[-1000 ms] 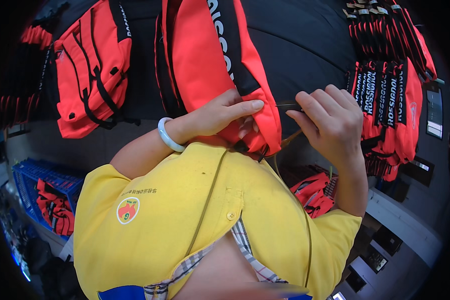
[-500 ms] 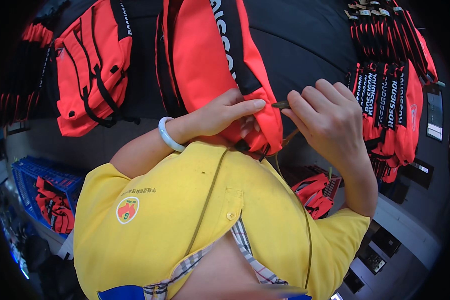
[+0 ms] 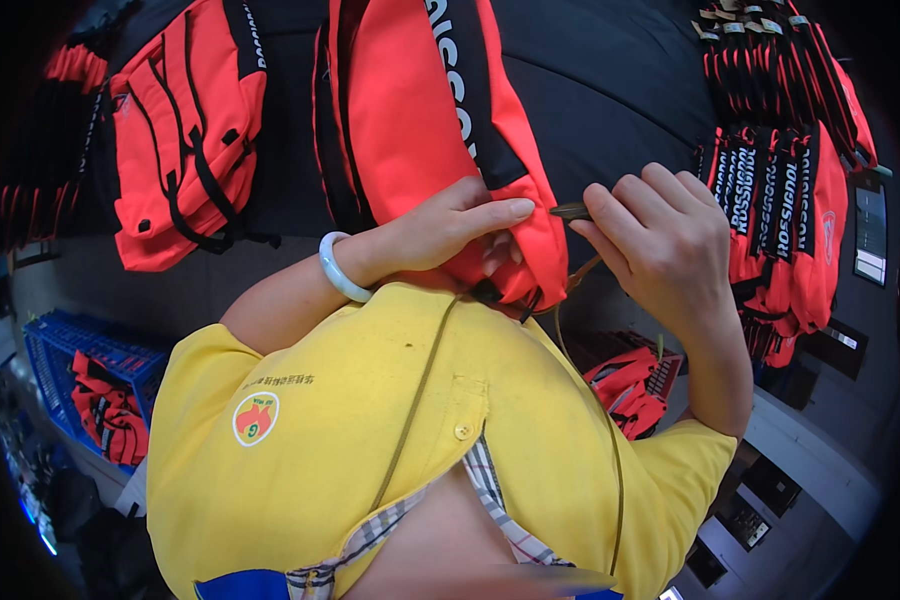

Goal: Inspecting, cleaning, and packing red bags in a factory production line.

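A red bag (image 3: 440,130) with a black strap lies at twelve o'clock on a dark table (image 3: 610,90). The left hand (image 3: 450,235) rests on the bag's lower edge, fingers curled loosely, forefinger straight. The right hand (image 3: 660,240), at three o'clock, pinches a small dark clip (image 3: 568,211) between thumb and forefinger. More red bags (image 3: 185,130) lie at ten o'clock.

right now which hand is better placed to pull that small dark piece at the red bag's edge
Right. The right hand already pinches the small dark piece, while the left hand lies flat on the red bag.
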Demonstrator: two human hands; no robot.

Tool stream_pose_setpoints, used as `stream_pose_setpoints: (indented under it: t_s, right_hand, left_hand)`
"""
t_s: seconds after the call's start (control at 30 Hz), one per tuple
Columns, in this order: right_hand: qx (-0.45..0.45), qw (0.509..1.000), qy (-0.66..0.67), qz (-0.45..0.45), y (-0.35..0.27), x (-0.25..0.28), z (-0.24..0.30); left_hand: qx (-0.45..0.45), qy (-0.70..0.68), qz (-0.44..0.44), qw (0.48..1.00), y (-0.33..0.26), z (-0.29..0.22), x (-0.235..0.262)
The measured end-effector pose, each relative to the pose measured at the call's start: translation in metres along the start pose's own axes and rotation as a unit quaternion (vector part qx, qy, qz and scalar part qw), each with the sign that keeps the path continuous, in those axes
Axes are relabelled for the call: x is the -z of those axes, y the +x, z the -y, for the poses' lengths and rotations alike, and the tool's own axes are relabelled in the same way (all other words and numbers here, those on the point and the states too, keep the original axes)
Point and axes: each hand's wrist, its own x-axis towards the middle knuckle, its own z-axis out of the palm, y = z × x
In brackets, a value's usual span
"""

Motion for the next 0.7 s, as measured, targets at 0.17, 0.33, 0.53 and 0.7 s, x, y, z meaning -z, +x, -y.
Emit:
stream_pose_setpoints:
  t_s: [0.17, 0.33, 0.53, 0.7]
  right_hand:
    - [0.001, 1.0, 0.0, 0.001, 0.0015, 0.0004, 0.0011]
    - [0.002, 1.0, -0.027, -0.011, 0.0012, 0.0019, -0.0001]
    - [0.002, 1.0, -0.021, -0.02, 0.0006, -0.0004, -0.0002]
    - [0.005, 0.999, -0.024, -0.023, 0.0018, -0.0007, 0.0005]
  left_hand:
    - [-0.003, -0.005, -0.01, 1.0, 0.0006, 0.0017, -0.001]
    - [-0.006, 0.0, -0.008, 1.0, -0.0005, 0.0004, -0.0013]
    - [-0.008, -0.004, -0.007, 1.0, -0.0004, 0.0023, -0.0014]
    - [-0.012, -0.022, -0.02, 0.999, -0.0003, 0.0039, -0.0037]
